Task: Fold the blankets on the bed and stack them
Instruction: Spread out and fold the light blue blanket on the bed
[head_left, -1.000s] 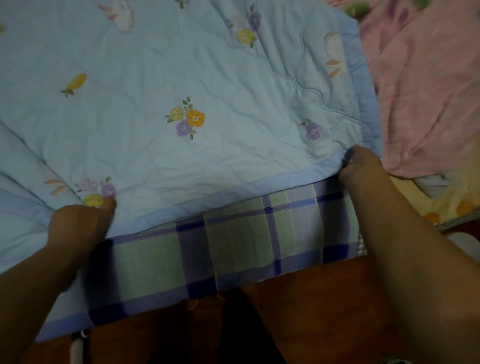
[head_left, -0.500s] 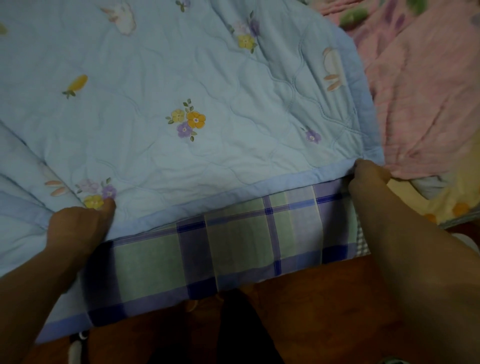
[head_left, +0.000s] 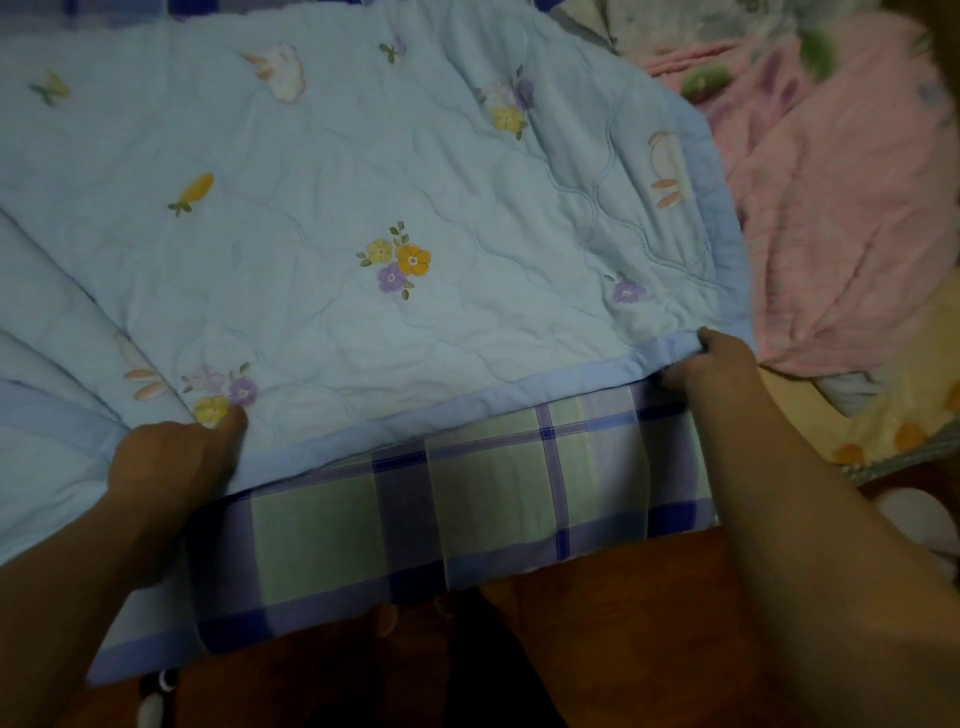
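Single head view, close, steeply down over bed edge (head_left: 467, 519), perhaps slightly tilted.

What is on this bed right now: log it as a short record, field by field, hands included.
blanket in hand: light blue quilted blanket, spread flat, flower and rabbit print
left hand: grips the blanket's near edge
right hand: pinches the near right corner
under it: plaid sheet, hanging over the bed's edge
to the right: pink blanket, rumpled, unfolded
stack: none in view
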